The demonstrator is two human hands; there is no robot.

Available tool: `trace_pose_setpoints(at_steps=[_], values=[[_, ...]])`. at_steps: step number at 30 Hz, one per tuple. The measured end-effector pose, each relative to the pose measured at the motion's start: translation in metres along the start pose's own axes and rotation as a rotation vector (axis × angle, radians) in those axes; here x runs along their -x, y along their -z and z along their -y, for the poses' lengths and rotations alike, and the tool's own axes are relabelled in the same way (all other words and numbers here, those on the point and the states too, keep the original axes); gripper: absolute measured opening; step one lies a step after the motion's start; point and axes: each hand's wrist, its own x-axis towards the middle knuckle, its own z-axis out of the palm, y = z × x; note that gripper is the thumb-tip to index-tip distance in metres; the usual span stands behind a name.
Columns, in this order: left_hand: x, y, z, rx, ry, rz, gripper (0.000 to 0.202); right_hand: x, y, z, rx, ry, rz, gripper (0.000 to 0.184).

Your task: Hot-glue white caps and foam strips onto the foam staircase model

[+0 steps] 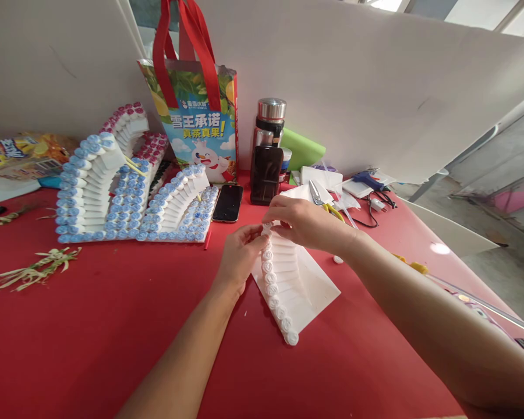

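Note:
A row of white rolls with rosette-like ends (271,289) runs in a curve along the left edge of a white sheet (321,291) on the red table. The rolls lie side by side, their long bodies pointing right across the sheet. My left hand (239,256) is closed at the far end of the row, thumb and fingers pinching a white roll there. From the right, my right hand (303,216) reaches over the same end, its fingers bent down onto that roll. My fingers partly hide the roll.
Blue-and-white roll pieces (85,192) stand at the left, near a shopping bag (201,122). Behind my hands are an upright phone (266,174), a flask (271,110) and a flat phone (227,203). Scissors (317,193) and a blue glue gun (369,179) lie right.

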Motion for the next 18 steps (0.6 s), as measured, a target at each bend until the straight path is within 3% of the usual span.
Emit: trace_pose_setpoints(at_steps=[7, 14, 18], values=[[-0.003, 0.002, 0.002, -0.044, -0.013, 0.029, 0.022, 0.013, 0.004, 0.002, -0.117, -0.145, -0.058, 0.037], [-0.007, 0.002, 0.009, 0.02, 0.011, 0.034, 0.027, 0.021, -0.011, 0.004, -0.195, -0.252, -0.175, 0.015], [-0.008, 0.002, 0.01, 0.064, 0.044, 0.04, 0.026, 0.02, -0.018, 0.005, -0.245, -0.225, -0.21, 0.018]])
